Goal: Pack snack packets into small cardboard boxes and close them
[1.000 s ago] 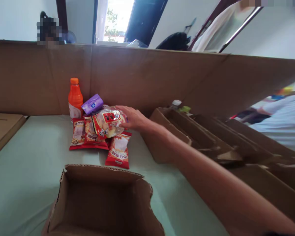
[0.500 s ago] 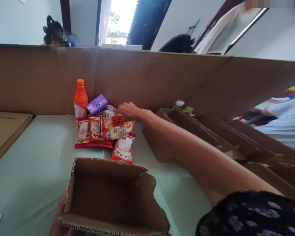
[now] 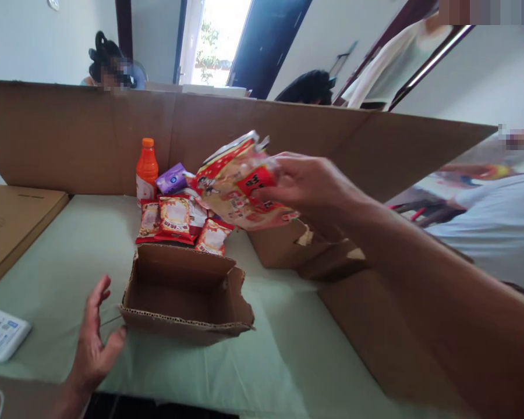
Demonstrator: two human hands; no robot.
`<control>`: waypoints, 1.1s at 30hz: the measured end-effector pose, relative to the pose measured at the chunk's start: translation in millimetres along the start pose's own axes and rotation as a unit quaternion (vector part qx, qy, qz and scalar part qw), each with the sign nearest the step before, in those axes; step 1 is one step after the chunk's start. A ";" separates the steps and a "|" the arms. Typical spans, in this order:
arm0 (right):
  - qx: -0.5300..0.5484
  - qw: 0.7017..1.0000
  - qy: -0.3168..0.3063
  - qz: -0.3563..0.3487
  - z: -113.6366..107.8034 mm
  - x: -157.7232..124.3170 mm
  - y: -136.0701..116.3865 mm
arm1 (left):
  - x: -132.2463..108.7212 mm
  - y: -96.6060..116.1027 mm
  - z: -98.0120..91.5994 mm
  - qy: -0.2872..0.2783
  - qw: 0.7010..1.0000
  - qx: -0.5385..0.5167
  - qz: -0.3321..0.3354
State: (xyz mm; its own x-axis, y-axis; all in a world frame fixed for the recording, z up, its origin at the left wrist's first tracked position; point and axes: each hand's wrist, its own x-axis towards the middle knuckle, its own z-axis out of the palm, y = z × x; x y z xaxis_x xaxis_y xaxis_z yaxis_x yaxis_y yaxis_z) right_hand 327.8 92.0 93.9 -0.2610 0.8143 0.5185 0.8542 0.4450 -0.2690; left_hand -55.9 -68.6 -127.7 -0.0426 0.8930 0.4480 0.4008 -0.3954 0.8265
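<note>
My right hand [image 3: 305, 180] grips a red-and-clear snack bag [image 3: 240, 180], lifted above the table to the right of the other packets. Below it, an open-topped cardboard box [image 3: 183, 323] with a torn right edge stands on the green cloth, its inside bare. My left hand [image 3: 94, 337] is beside the box's left end, fingers apart and holding nothing. Behind the box lie several red snack packets [image 3: 174, 215]. A purple packet [image 3: 171, 178] rests behind them, next to an upright orange bottle [image 3: 147, 171].
A cardboard wall [image 3: 70, 134] runs along the table's back. More cardboard boxes [image 3: 279, 250] stand at right, partly behind my arm. A flat carton [image 3: 17, 221] and a white device [image 3: 4, 331] lie at left. Other people are beyond the wall and at right.
My right hand has lifted the snack bag off the pile, up and to the right. My left hand has let go of the box and opened. The view has shifted.
</note>
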 end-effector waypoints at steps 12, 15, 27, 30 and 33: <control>0.169 0.983 0.057 -0.032 -7.9 -68.5 -106.0 | 54.5 82.9 12.8 -0.041 0.924 0.217 0.313; 0.148 0.989 -0.010 -0.025 21.7 -79.3 -106.7 | 48.6 79.4 11.7 -0.014 0.924 0.227 0.307; -0.085 0.929 -0.344 -0.103 62.3 -78.9 -124.1 | 43.0 73.0 2.2 -0.010 0.921 0.251 0.298; -0.105 0.902 -0.400 -0.125 79.1 -75.3 -132.7 | 43.9 72.4 3.6 -0.021 0.928 0.219 0.302; -0.105 0.889 -0.421 -0.148 107.5 -77.9 -136.4 | 46.3 71.6 5.4 -0.030 0.933 0.190 0.303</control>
State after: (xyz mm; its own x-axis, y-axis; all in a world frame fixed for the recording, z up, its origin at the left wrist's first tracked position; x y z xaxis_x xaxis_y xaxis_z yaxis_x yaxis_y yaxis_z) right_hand 183.2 8.0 2.9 -0.6562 0.7030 -0.2741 0.7344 0.6785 -0.0180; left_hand -24.2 -54.4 -49.6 0.3440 0.5453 0.7644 0.6302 -0.7376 0.2425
